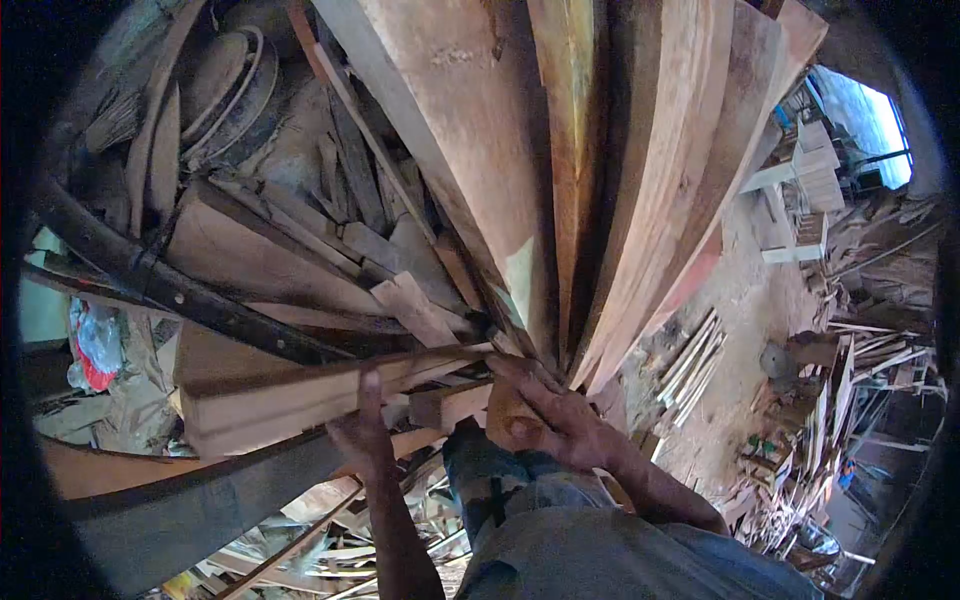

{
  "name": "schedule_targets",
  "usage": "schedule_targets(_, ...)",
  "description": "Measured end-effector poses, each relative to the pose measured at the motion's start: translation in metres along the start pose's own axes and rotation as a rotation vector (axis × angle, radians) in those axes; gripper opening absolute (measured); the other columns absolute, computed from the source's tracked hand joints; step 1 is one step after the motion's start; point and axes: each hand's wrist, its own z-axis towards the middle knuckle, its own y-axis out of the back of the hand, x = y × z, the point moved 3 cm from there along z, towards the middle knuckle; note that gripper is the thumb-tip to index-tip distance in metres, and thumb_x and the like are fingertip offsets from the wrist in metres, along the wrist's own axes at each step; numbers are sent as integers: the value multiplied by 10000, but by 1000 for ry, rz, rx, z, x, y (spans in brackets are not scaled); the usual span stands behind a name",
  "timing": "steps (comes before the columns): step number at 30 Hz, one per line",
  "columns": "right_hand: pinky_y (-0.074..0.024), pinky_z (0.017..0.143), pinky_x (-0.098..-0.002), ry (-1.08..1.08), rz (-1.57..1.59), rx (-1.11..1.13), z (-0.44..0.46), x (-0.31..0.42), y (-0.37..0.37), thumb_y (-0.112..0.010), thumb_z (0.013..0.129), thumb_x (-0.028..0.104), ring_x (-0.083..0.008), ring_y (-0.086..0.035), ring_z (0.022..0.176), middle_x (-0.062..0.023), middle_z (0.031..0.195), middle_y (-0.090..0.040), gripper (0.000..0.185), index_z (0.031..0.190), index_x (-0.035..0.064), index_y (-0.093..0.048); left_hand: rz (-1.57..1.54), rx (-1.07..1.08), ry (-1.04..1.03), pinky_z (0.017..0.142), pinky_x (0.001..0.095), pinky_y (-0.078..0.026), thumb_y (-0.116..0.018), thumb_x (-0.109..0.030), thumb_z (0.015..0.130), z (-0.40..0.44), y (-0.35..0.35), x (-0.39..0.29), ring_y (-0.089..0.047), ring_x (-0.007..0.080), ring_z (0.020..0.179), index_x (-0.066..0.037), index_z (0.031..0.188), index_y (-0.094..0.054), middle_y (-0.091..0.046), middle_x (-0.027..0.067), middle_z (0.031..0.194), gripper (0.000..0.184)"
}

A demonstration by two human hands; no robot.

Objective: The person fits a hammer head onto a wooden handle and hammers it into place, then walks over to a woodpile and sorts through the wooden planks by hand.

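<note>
A thick, squared wooden beam (pixel 280 405) lies across in front of my body, its wide end toward the left. My left hand (pixel 365 430) is closed on its near side, the thumb up against the side face and the other fingers partly hidden. My right hand (pixel 560 415) is closed around a brown piece of wood (pixel 508 408) near the beam's narrow end, fingers over the top and thumb on the near side. Whether this piece is part of the beam cannot be made out. A shorter wood block (pixel 455 405) sits between the hands.
Tall planks (pixel 480 130) lean close ahead. A dark curved strip (pixel 190 295) crosses the left side, with a wide grey board (pixel 170 520) below. Round rims (pixel 235 100) and scrap lie at upper left. Wood strips (pixel 692 368) rest on the floor at right, beyond which stands stacked timber.
</note>
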Motion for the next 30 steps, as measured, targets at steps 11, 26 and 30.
schedule_targets(11, -419, 1128, -491, -112, 84, 147, 8, 8, -3, -549, 1033, 493, -439, -546, 1327, -283, 1417, -558, 768, 1629, 87, -285, 690, 466, -107, 810, 388, -542, -623, -235, 1035, -42, -28, -124, -707, 225, 866, 42, 1091, -708, -726, 184, 925, 295)
schedule_targets(26, -442, 1113, -539, 55, 23, -148, -5, -9, -10, -620, 986, 485, -438, -568, 1292, -258, 1400, -582, 690, 1515, 72, -459, 1541, 535, -900, 1142, 495, -397, -550, -351, 1012, 326, -194, 199, -510, 334, 1380, -35, 1486, -498, -564, 177, 1480, 572)
schedule_targets(30, -466, 1093, -533, -15, 3, -152, -12, -4, -6, -615, 987, 465, -435, -590, 1269, -245, 1396, -592, 651, 1478, 55, -500, 1282, 721, -818, 1135, 488, -408, -644, -366, 946, 319, -181, 212, -540, 321, 1338, 7, 1463, -502, -586, 186, 1443, 653)
